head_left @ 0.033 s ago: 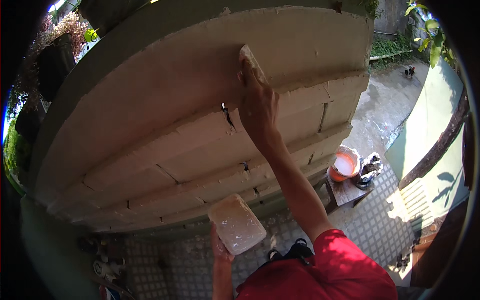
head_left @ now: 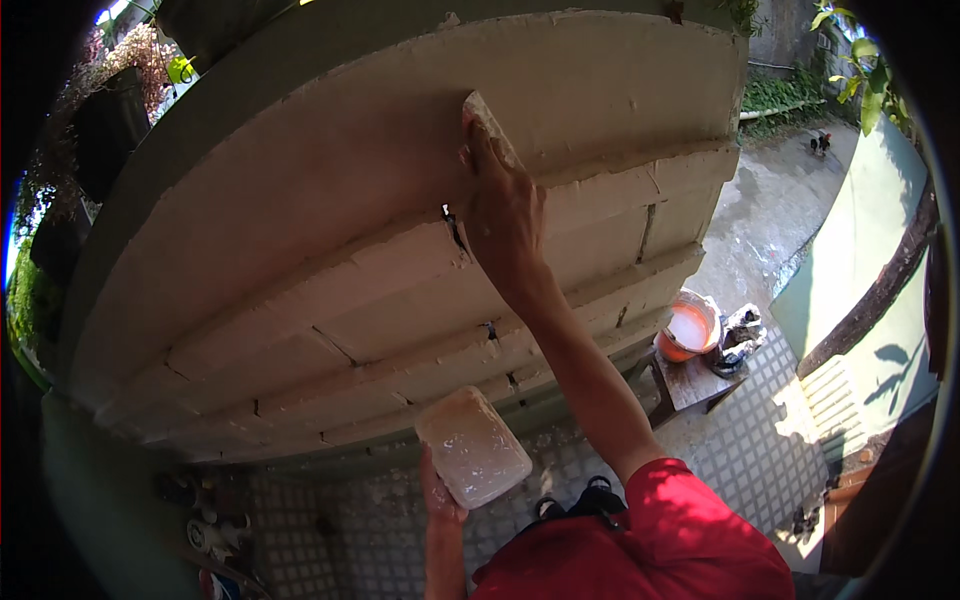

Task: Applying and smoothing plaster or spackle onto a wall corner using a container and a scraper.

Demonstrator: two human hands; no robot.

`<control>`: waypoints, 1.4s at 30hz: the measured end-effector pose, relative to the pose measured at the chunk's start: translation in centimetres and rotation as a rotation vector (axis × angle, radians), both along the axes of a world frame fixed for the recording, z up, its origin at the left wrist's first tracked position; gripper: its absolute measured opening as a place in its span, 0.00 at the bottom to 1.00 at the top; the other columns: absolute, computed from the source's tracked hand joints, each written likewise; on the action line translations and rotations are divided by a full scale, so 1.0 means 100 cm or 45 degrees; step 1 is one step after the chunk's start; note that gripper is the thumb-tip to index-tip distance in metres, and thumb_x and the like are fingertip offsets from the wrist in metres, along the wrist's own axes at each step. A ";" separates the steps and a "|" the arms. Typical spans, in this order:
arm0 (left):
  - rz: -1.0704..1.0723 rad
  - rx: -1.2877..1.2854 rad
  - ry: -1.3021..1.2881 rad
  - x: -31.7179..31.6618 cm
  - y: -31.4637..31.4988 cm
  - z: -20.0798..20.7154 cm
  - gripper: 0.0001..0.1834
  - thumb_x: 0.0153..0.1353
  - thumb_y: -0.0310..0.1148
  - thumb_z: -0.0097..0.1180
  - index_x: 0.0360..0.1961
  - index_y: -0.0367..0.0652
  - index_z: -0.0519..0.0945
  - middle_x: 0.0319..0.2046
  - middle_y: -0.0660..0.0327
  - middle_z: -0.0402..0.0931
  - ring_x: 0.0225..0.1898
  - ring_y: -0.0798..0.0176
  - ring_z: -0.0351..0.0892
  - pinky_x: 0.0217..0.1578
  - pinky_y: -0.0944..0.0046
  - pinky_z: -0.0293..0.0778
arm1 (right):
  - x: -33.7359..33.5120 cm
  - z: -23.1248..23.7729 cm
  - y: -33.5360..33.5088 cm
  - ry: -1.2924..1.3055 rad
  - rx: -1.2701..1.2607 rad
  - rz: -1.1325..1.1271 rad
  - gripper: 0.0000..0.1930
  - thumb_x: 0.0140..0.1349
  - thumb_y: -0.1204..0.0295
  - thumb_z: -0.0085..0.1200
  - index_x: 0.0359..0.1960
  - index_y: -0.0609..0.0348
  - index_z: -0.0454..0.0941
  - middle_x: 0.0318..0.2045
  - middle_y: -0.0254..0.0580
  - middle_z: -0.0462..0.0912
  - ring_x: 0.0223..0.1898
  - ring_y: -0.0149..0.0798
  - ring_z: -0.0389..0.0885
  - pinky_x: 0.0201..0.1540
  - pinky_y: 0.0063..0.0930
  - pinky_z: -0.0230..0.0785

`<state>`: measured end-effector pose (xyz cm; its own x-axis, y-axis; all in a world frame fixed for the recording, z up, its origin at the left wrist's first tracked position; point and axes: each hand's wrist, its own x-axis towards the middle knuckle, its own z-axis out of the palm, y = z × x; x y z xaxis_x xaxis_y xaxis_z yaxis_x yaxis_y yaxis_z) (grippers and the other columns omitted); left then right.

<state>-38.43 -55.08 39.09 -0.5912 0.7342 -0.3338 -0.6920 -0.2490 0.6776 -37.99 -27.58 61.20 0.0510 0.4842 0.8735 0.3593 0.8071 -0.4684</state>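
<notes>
My right hand is stretched up against the pale wall, its fingers closed on a flat scraper smeared with whitish paste. The scraper's blade lies against the smooth upper band of the wall, above several stepped ledges. Lower down, my left hand grips the edge of a rectangular, rounded-corner plastic tub with white smears on it. That tub is held tilted, apart from the wall. How much paste is in it I cannot tell.
At the right, an orange bucket of whitish liquid stands on a small wooden bench, beside a crumpled dark plastic bag. Dark gaps break the ledges. Potted plants hang at the left. Tiled floor lies below.
My right hand and the scraper have slid slightly left along the wall. My left hand and the tub have hardly moved.
</notes>
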 end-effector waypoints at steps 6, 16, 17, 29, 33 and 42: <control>0.071 -0.010 -0.011 0.007 -0.002 0.004 0.32 0.67 0.56 0.42 0.64 0.47 0.64 0.57 0.59 0.71 0.56 0.56 0.74 0.55 0.53 0.74 | 0.029 0.008 -0.025 -0.108 -0.067 0.520 0.23 0.58 0.85 0.44 0.54 0.49 0.76 0.40 0.42 0.84 0.39 0.51 0.82 0.37 0.42 0.74; 0.101 -0.057 0.077 0.037 0.024 0.008 0.35 0.66 0.59 0.42 0.65 0.45 0.63 0.58 0.58 0.71 0.56 0.54 0.74 0.56 0.52 0.73 | 0.030 -0.014 0.003 -0.236 -0.019 0.104 0.24 0.58 0.82 0.48 0.55 0.42 0.76 0.48 0.33 0.81 0.37 0.48 0.83 0.34 0.40 0.75; 0.104 -0.054 0.051 0.041 0.026 0.013 0.35 0.66 0.59 0.41 0.65 0.45 0.63 0.58 0.58 0.71 0.56 0.54 0.74 0.56 0.52 0.73 | 0.033 -0.010 -0.001 -0.207 0.013 0.296 0.23 0.59 0.82 0.49 0.54 0.43 0.76 0.44 0.36 0.82 0.36 0.48 0.83 0.33 0.41 0.74; 0.195 -0.041 0.042 0.062 0.021 0.008 0.34 0.67 0.57 0.41 0.66 0.46 0.62 0.59 0.57 0.70 0.58 0.53 0.72 0.58 0.50 0.71 | 0.057 0.012 0.043 0.015 -0.035 0.111 0.20 0.65 0.78 0.43 0.59 0.57 0.68 0.37 0.56 0.82 0.34 0.59 0.81 0.32 0.50 0.72; 0.141 0.044 -0.044 0.054 0.023 0.009 0.33 0.67 0.57 0.41 0.66 0.46 0.62 0.59 0.57 0.70 0.58 0.53 0.72 0.58 0.51 0.71 | -0.009 0.018 -0.012 -0.124 0.013 0.265 0.23 0.60 0.80 0.46 0.59 0.67 0.62 0.45 0.58 0.78 0.38 0.60 0.81 0.36 0.49 0.75; 0.088 0.071 0.033 0.011 -0.006 0.003 0.32 0.68 0.56 0.41 0.65 0.46 0.63 0.58 0.57 0.70 0.56 0.55 0.74 0.55 0.53 0.73 | 0.025 0.054 -0.021 0.003 -0.145 0.240 0.22 0.58 0.82 0.45 0.56 0.58 0.73 0.29 0.57 0.82 0.32 0.62 0.80 0.37 0.51 0.70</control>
